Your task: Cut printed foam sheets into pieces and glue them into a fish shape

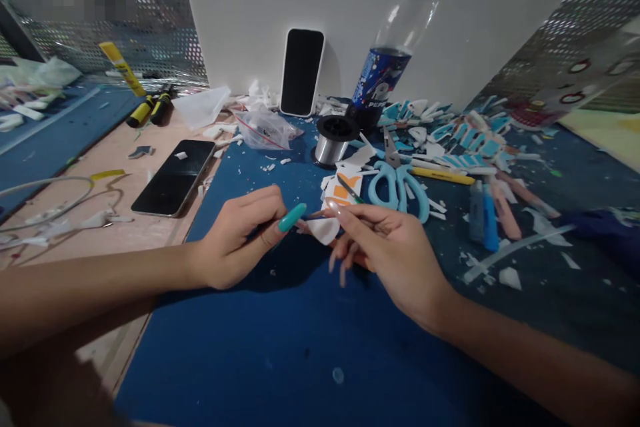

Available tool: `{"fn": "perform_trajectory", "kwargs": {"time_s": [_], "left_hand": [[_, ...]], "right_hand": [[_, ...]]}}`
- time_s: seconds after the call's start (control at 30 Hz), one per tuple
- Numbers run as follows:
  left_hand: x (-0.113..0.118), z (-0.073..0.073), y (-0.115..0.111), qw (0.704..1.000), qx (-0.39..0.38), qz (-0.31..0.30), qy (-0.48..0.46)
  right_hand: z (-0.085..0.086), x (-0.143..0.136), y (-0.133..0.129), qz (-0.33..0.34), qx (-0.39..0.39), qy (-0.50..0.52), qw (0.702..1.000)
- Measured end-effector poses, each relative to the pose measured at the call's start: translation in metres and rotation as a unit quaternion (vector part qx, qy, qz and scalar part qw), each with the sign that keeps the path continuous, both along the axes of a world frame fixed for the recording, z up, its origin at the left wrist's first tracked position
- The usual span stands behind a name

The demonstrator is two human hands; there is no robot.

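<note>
Over the blue mat, my left hand [245,233] is closed, its teal-nailed thumb pressed on the near end of a small white piece [325,230] with a thin dark strip along its upper edge. My right hand [395,250] pinches the other end between thumb and forefinger, its remaining fingers curled loosely beneath. What exactly the piece is, I cannot make out. Just beyond my right fingertips, a thin pointed tool [349,188] with a green part lies over a white and orange card [340,192]. Light-blue-handled scissors [397,187] rest behind my right hand.
A spool of silvery wire [331,147] stands before a leaning phone [302,73] and a Pepsi bottle [383,73]. Another phone [174,177] lies at left. White and blue scraps [470,137], a yellow stick [443,175] and a blue cutter [489,217] crowd the right.
</note>
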State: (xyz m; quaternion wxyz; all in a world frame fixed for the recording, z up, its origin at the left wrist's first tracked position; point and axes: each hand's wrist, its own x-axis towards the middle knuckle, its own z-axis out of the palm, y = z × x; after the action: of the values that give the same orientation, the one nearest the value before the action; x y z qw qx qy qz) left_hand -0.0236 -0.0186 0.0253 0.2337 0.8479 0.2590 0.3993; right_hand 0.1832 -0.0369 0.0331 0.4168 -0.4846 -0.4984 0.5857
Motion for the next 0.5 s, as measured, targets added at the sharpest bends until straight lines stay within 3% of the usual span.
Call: {"fn": "perform_trajectory", "kwargs": {"time_s": [0.13, 0.23, 0.3, 0.43, 0.5], "left_hand": [[0.001, 0.001, 0.001, 0.999, -0.016, 0.045, -0.006], [0.001, 0.002, 0.002, 0.999, -0.021, 0.043, 0.004], [0.001, 0.003, 0.001, 1.000, -0.013, 0.008, 0.009], [0.002, 0.004, -0.003, 0.991, 0.048, -0.126, 0.021], [0.004, 0.004, -0.005, 0.985, 0.089, -0.145, 0.027]], "right_hand": [[0.003, -0.003, 0.001, -0.006, -0.058, 0.061, 0.996], [0.004, -0.004, 0.000, -0.004, -0.098, 0.085, 0.992], [0.006, -0.005, -0.001, 0.005, -0.111, 0.107, 0.988], [0.009, -0.009, -0.006, 0.052, -0.156, 0.146, 0.975], [0.009, -0.012, -0.010, 0.078, -0.157, 0.145, 0.974]]}}
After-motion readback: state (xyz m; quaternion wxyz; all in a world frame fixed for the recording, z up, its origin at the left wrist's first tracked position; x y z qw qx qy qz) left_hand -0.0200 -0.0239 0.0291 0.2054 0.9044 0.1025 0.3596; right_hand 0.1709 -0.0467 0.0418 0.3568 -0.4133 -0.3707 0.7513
